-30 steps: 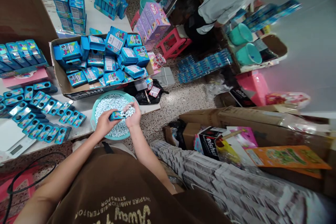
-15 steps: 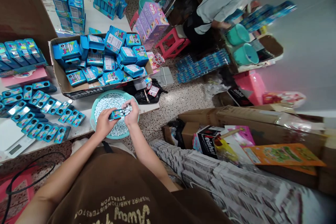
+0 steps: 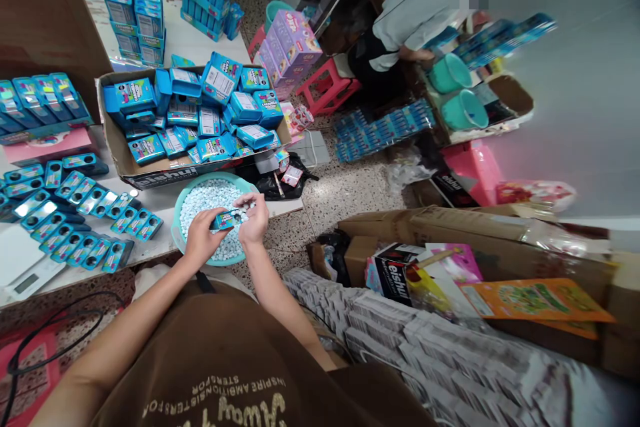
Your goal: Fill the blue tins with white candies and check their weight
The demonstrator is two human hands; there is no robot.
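Observation:
My left hand (image 3: pixel 203 235) grips a small blue candy box (image 3: pixel 223 220), tilted so its hole faces my other hand. Beside that hole my right hand (image 3: pixel 254 221) is cupped, with several pale blue candies (image 3: pixel 243 213) in its palm and fingers. Both hands are over a turquoise basin (image 3: pixel 177 230) holding a heap of the same candies (image 3: pixel 205 198). Just behind the basin a cardboard carton (image 3: pixel 117 163) is piled with blue candy boxes (image 3: pixel 220 77). To the left, rows of boxes (image 3: pixel 67 247) stand with their round holes upward.
A white scale (image 3: pixel 30 277) lies at the table's left edge. Stacked blue boxes (image 3: pixel 134 10) and purple cartons (image 3: pixel 290 43) stand farther back. At the upper right a co-worker (image 3: pixel 413 7) is near two turquoise buckets (image 3: pixel 465 110). Bundled grey stacks (image 3: pixel 380 327) lie on my right.
My right hand has shifted slightly, and fewer candies show in it. The left hand keeps its hold on the candy box over the basin. The co-worker's arm has moved a little.

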